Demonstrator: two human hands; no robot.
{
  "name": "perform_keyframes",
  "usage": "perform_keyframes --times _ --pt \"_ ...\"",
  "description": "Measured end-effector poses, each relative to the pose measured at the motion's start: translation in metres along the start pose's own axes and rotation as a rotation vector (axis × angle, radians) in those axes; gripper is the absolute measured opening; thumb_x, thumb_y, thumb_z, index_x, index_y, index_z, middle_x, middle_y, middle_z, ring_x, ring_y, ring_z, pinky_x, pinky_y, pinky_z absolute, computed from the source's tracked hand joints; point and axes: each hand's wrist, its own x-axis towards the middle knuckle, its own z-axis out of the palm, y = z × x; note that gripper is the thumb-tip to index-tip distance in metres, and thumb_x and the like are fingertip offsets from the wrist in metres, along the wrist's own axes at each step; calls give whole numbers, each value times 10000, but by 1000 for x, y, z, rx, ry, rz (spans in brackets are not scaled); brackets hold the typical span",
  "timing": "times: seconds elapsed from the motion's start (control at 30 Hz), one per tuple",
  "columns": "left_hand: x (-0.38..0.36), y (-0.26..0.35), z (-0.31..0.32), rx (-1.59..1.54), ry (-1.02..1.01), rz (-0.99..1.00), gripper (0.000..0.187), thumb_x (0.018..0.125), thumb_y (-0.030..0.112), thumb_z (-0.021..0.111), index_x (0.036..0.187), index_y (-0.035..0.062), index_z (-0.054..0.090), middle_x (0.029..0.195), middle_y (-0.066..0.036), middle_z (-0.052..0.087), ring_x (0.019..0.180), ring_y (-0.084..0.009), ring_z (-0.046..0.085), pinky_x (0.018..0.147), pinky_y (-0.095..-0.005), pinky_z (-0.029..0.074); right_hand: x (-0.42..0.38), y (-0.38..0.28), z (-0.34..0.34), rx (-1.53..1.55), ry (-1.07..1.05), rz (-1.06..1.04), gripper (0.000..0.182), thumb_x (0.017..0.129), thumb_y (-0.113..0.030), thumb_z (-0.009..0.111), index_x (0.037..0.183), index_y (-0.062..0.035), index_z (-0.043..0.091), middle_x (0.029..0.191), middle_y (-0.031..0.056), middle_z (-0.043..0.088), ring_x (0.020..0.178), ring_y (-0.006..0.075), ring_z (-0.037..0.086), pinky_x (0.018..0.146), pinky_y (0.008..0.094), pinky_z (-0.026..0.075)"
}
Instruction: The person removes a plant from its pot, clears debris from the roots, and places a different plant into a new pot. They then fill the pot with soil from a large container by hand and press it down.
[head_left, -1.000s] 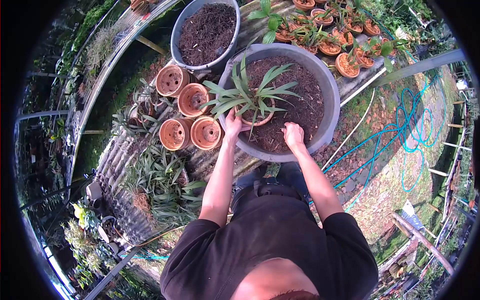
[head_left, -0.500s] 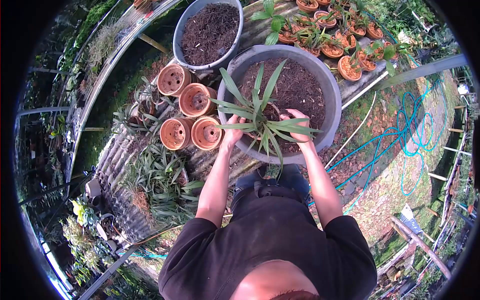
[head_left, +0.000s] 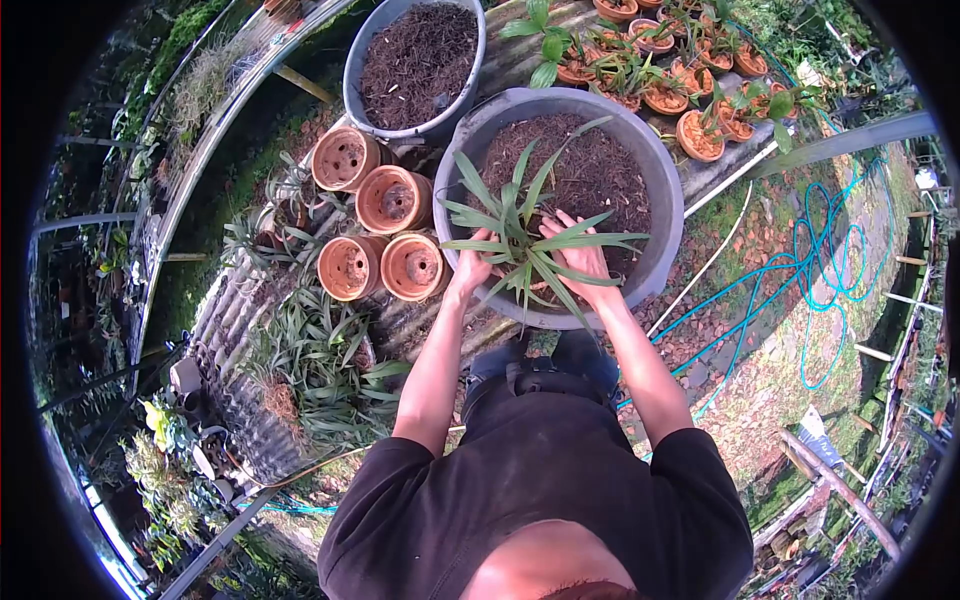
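Note:
A strappy green-leaved plant [head_left: 520, 240] stands within a large grey tub [head_left: 672, 215] of dark potting mix [head_left: 610, 170]. Its leaves hide most of the pot around its base. My left hand [head_left: 473, 268] is closed at the left side of this pot, its fingertips partly covered by leaves. On the other side, my right hand [head_left: 580, 260] lies with fingers spread and pressed down at the base of the plant, a leaf crossing over it.
Several clay pots [head_left: 412, 265] stand left of the tub. Behind them is another grey tub [head_left: 480, 50] of mix. Loose plants [head_left: 320, 370] lie at lower left on corrugated sheeting. Small potted plants [head_left: 700, 135] fill the back right; a teal hose [head_left: 810, 255] coils on the ground.
My right hand has moved inward and its fingers have spread at the plant's base. The plant has shifted slightly down, its leaves splayed differently. My left hand stays at the pot's side.

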Motion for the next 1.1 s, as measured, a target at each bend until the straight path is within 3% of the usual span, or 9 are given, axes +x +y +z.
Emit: perform_keyframes --times 0.1,0.2,0.37,0.47,0.63,0.73,0.93,1.0,1.1 --pt "15 -28 -6 146 -5 180 287 1038 187 545 1271 27 593 1052 -109 683 912 -195 632 732 -341 527 -6 -4 13 -160 -106 -53 442 950 -257 561 1369 -118 580 1448 44 550 1507 324 262 1191 667 148" --pt "19 -35 -8 141 3 155 292 1045 179 535 1288 26 589 1071 -105 685 909 -177 641 708 -316 538 -3 -3 9 -124 -91 -36 420 957 -265 569 1355 -132 591 1427 25 565 1495 322 283 1195 662 135" --pt "12 -11 -9 9 -59 5 312 1060 184 516 1330 37 573 1077 -87 685 855 -169 669 612 -304 572 9 -2 10 311 252 332 459 981 -333 590 1324 -28 590 1362 211 583 1203 363 586 1022 431 468" --pt "28 -29 -14 32 -124 113 331 1062 203 517 1336 23 562 1070 -89 688 808 -168 681 581 -306 584 17 7 4 535 -2 586 431 982 -339 593 1244 -1 646 1198 198 675 1127 344 633 961 436 492" --pt "12 -3 -8 -51 -10 -25 374 1067 257 510 1371 40 536 1093 -79 685 847 -169 686 676 -331 596 16 28 27 334 24 442 362 1009 -315 563 1123 6 686 871 227 688 801 295 693 761 437 527" --pt "-1 -4 -13 -421 118 -131 398 1071 294 496 1406 81 517 1142 -58 673 920 -191 681 784 -344 589 9 8 19 498 139 613 317 997 -275 580 952 28 662 746 219 627 735 422 644 700 493 491" --pt "-25 -2 10 -771 -2 -104 475 1046 391 540 1452 151 478 1438 -74 521 1156 -269 619 945 -473 532 29 -16 45 829 231 838 287 1020 -222 558 1097 54 567 801 154 624 594 209 654 495 369 556" --pt "-12 -3 12 -767 82 -8 393 1052 347 541 1371 116 528 1236 -28 620 939 -158 667 836 -384 588 40 -20 51 1008 242 980 309 1024 -213 569 1142 71 543 937 169 633 622 192 654 579 365 636" --pt "4 7 2 -645 182 -6 228 1057 302 532 1140 105 613 912 13 592 693 -86 562 627 -250 564 44 -5 73 886 192 848 342 1005 -245 607 1139 67 563 947 131 652 671 198 694 552 359 631"
